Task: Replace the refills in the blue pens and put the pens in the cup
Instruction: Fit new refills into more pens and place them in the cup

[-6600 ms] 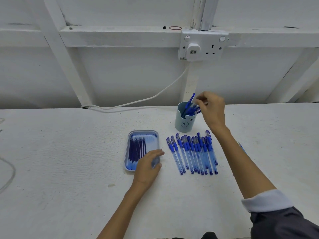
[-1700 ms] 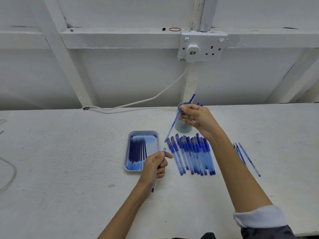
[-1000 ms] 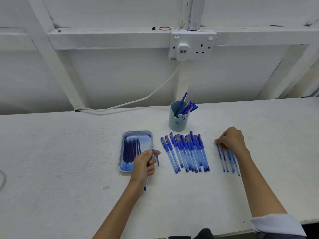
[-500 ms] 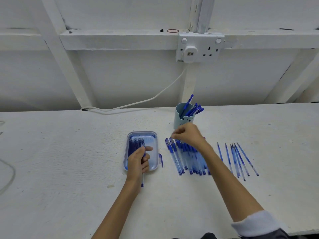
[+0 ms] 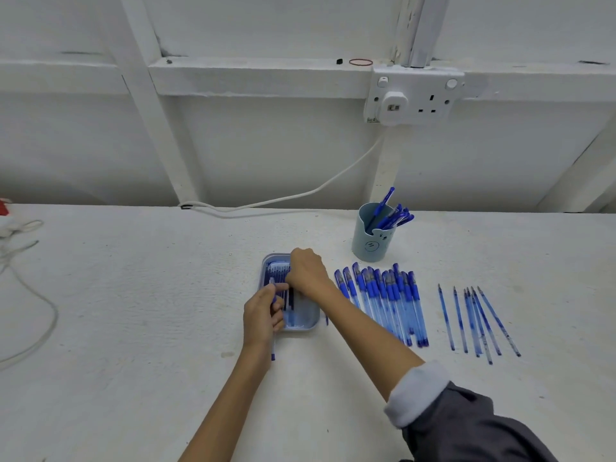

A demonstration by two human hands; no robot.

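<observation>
The table (image 5: pixel 133 328) is white and the wall (image 5: pixel 266 145) is white too. The cup (image 5: pixel 370 243) is light blue with a small drawn face. The pens (image 5: pixel 383 301) are blue with see-through bodies. The tray (image 5: pixel 305 320) is pale blue with dark blue refills (image 5: pixel 289 283) inside. The sleeve (image 5: pixel 466 425) is grey with a white cuff (image 5: pixel 415 391).

One cup (image 5: pixel 372 240) and one tray (image 5: pixel 301 323) are seen. About eleven capped pens (image 5: pixel 383 303) are counted in the row, overlapping. Seven loose refills (image 5: pixel 475 320) are counted at right. Pens in the cup: count unclear.
</observation>
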